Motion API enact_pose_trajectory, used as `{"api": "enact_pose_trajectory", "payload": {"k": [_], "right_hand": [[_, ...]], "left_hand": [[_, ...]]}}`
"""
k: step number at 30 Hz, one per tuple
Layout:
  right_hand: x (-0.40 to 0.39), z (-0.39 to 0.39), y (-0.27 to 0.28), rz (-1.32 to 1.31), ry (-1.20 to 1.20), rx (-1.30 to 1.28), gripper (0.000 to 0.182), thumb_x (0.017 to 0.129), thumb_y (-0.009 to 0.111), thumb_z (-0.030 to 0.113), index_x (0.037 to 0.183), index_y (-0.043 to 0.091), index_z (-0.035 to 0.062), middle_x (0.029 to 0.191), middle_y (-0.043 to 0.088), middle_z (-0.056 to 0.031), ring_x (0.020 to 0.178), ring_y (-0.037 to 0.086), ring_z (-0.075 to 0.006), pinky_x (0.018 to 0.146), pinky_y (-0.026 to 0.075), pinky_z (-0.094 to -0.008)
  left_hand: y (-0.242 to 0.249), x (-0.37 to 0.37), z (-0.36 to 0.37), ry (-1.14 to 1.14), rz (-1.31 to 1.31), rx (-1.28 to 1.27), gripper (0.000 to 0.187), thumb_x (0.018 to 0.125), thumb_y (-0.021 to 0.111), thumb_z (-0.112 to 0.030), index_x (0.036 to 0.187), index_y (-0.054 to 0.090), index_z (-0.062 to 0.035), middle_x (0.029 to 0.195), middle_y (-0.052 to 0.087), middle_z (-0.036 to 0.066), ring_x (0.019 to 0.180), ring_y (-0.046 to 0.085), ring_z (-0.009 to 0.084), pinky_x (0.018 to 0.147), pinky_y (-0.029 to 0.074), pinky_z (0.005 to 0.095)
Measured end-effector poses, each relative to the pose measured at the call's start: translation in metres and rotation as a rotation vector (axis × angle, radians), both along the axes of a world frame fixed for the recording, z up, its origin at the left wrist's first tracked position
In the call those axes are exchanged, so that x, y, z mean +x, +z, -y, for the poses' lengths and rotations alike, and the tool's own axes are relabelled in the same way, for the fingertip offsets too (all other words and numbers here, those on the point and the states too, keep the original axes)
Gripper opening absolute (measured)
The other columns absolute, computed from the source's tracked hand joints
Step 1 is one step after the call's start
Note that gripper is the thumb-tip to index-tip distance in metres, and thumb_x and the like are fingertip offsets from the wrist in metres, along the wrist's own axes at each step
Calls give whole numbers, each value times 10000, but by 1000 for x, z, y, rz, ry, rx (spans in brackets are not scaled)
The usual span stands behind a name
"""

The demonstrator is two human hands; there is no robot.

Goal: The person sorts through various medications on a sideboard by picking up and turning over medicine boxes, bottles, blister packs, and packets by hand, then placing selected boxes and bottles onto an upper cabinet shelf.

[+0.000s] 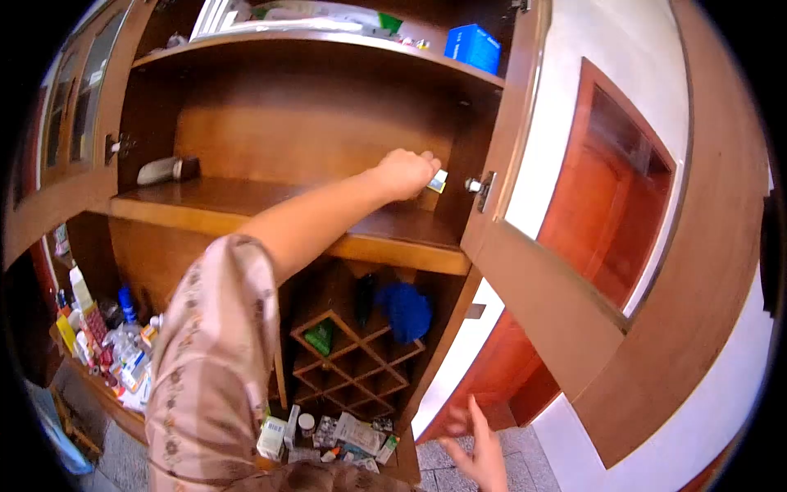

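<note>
My left hand point(407, 174) reaches across into the middle shelf of a wooden cabinet, its fingers closed. A small white, yellow and dark box point(438, 181) shows just below those fingers, in their grip; the hand hides part of it. Low at the right, my right hand point(478, 453) hangs above the tiled floor with its fingers apart and nothing in it. The middle shelf point(270, 194) also bears a brush-like object point(166, 170) with a pale body and dark end at its far left.
Open cabinet doors point(566, 316) stand at both sides. A blue box point(473, 49) sits on the upper shelf. Below are a diamond-shaped wooden rack point(354, 380) with a blue bag point(406, 312), and small boxes and packets point(359, 433). Bottles and packages point(123, 348) crowd the lower left.
</note>
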State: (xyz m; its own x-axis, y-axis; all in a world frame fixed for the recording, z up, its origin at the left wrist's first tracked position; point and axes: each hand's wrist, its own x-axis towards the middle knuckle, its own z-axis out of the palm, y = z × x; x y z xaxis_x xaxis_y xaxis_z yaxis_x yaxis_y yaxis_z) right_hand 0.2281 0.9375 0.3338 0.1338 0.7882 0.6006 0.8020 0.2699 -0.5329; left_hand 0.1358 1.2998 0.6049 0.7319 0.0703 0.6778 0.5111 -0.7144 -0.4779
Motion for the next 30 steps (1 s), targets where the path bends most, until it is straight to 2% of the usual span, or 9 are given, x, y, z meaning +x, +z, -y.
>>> {"api": "enact_pose_trajectory", "payload": {"k": [2, 4, 9, 13, 14, 21, 25, 29, 30], "right_hand": [[5, 25, -17, -79, -115, -64, 751, 760, 723, 98, 1389, 315, 48, 1136, 600, -191, 896, 656, -258, 736, 530, -332], [9, 56, -36, -203, -180, -251, 844, 789, 699, 125, 1459, 187, 166, 1162, 593, -144, 902, 636, -268, 651, 516, -301], [37, 96, -147, -244, -403, -265, 777, 800, 664, 72, 1439, 228, 146, 1130, 601, -133, 895, 630, -229, 662, 520, -324], [47, 109, -204, -259, -485, -203, 715, 802, 664, 73, 1403, 279, 103, 1107, 603, -143, 856, 623, -209, 661, 523, -342], [17, 93, -143, -350, -549, -390, 629, 811, 658, 81, 1357, 345, 72, 1108, 601, -150, 868, 621, -211, 691, 517, -342], [12, 67, -127, -349, -450, -483, 471, 851, 633, 146, 1277, 459, 46, 1087, 616, -159, 916, 618, -251, 778, 498, -357], [15, 48, -114, -379, -344, -569, 514, 839, 660, 189, 1287, 457, 39, 1080, 621, -170, 911, 625, -253, 789, 496, -368], [18, 18, -141, -265, -100, -352, 686, 767, 681, 9, 1374, 369, 77, 1073, 637, -167, 900, 646, -237, 790, 498, -295], [14, 7, -138, -256, -52, -345, 620, 775, 675, 12, 1337, 418, 63, 1039, 646, -161, 891, 643, -217, 789, 495, -289]], "left_hand": [[2, 30, -37, -4, -14, -5, 257, 758, 589, -100, 991, 524, -14, 1012, 580, 210, 871, 631, 350, 718, 523, 433], [2, 44, -45, -21, -58, -107, 278, 743, 600, -73, 992, 508, 9, 1027, 566, 235, 867, 625, 375, 716, 523, 442], [-22, 71, -47, -80, 17, -205, 241, 720, 610, -21, 938, 512, 12, 999, 559, 250, 837, 623, 379, 703, 518, 441], [-30, 65, -49, -82, -61, -295, 345, 730, 680, -128, 999, 519, 17, 1023, 560, 247, 921, 597, 382, 778, 499, 430], [-29, 64, -49, -89, -134, -320, 389, 738, 700, -174, 1030, 525, 15, 1040, 565, 243, 960, 584, 380, 814, 486, 431], [-23, 63, -64, -134, -232, -596, 605, 716, 739, -289, 1217, 516, -34, 1183, 555, 215, 1108, 517, 358, 940, 415, 399], [16, 42, -35, -63, -187, -657, 951, 733, 685, -525, 1440, 209, -102, 1417, 285, 258, 1282, 335, 403, 1073, 287, 464], [18, -44, 47, -397, 65, -313, 616, 822, 626, -449, 1253, 506, -25, 1221, 542, 219, 1142, 516, 335, 984, 403, 399], [5, -71, 69, -529, 118, -366, 559, 833, 635, -397, 1233, 522, -23, 1121, 610, 185, 1042, 583, 288, 908, 459, 355]]}}
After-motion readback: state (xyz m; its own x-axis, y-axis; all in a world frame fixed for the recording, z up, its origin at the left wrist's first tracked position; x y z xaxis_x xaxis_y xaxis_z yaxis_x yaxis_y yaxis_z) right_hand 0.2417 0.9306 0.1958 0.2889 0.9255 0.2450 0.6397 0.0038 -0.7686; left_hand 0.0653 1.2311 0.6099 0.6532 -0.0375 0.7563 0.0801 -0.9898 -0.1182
